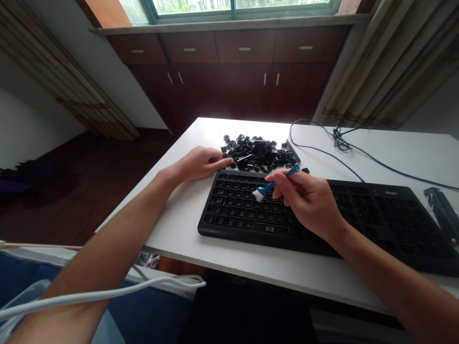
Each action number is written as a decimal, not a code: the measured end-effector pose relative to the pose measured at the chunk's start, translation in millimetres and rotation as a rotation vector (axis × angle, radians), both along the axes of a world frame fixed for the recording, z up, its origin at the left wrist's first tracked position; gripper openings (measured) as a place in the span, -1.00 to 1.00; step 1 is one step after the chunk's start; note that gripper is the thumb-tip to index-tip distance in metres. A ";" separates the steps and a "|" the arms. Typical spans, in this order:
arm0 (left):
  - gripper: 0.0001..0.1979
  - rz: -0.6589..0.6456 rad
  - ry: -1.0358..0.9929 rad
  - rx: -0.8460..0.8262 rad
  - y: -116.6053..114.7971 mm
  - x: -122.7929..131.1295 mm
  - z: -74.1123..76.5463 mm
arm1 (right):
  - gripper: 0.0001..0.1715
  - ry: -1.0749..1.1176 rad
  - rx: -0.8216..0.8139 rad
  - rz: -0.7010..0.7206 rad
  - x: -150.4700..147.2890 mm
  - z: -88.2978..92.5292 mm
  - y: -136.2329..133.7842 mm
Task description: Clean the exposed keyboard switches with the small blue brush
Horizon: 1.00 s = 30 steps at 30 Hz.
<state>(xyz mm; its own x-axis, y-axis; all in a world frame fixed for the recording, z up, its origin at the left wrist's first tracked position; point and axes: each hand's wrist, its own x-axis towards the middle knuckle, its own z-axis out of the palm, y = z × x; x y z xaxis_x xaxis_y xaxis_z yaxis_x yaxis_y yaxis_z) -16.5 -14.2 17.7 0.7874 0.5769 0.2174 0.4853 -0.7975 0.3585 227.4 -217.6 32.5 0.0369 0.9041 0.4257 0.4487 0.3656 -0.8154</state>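
A black keyboard (236, 229) with its keycaps removed lies on the white table, its bare sockets showing. My right hand (315, 203) pinches a small blue brush (265, 188) with white bristles, held over the left half of the keyboard. Whether the bristles touch the sockets I cannot tell. My left hand (202, 162) rests on the table by the keyboard's top left corner, thumb stretched out and the other fingers loosely bent, partly hidden. Just beyond it, a heap of loose black keycaps (260, 153) is spread behind the keyboard.
A black cable (322, 155) runs from the keyboard across the table (172, 220), with a tied bundle at the back. A dark object in clear wrapping (439, 210) lies at the right. A white cord (154, 284) crosses my left forearm below the table edge.
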 end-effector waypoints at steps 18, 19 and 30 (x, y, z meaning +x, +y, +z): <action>-0.49 0.026 0.023 -0.009 0.3 -0.1 -0.5 | -0.75 0.003 0.144 0.095 -1.1 -0.3 -5.5; -0.49 0.027 0.025 -0.010 0.2 0.0 -0.4 | -0.74 0.006 0.131 0.110 -0.9 -0.4 -6.0; -0.48 0.024 0.017 -0.001 -0.2 -0.2 -0.3 | -0.77 -0.119 0.173 0.232 -2.4 1.3 -3.7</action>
